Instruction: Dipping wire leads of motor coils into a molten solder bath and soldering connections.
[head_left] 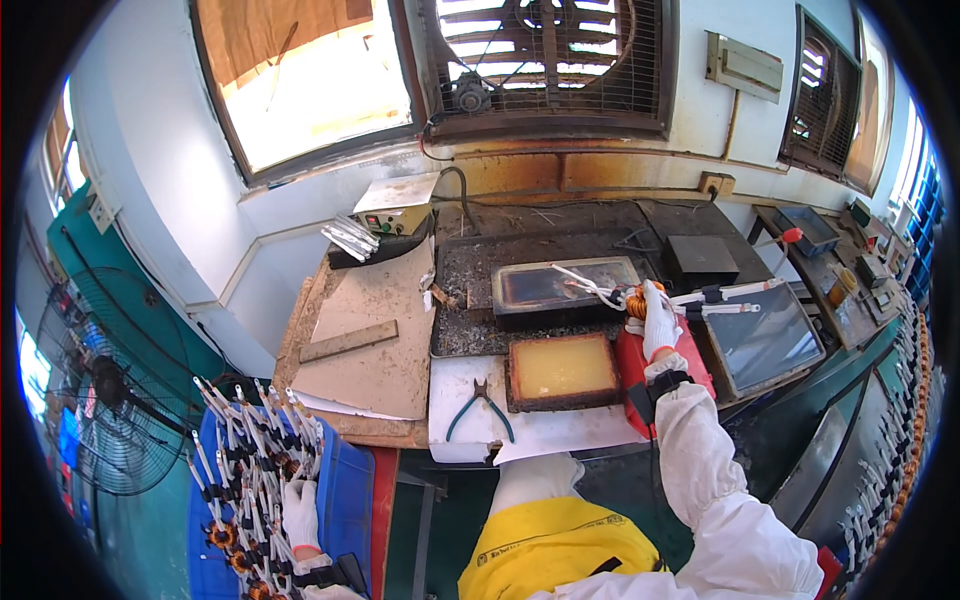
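Note:
My right hand, in a white glove, grips a copper-wound ring coil over the workbench. White-sleeved leads stick out from this coil toward the left, over a dark rectangular pot. More white leads with black bands extend to the right of the hand. Below it lies a red object, partly covered by my wrist. At the lower left, my gloved left hand is down among the coils with white leads that fill a blue bin; its fingertips are hard to make out there.
A tray of yellowish material and pliers lie in front. Cardboard with a flat bar covers the bench's left side. Behind stands a control box. A glass-topped tray is right; a caged fan stands left.

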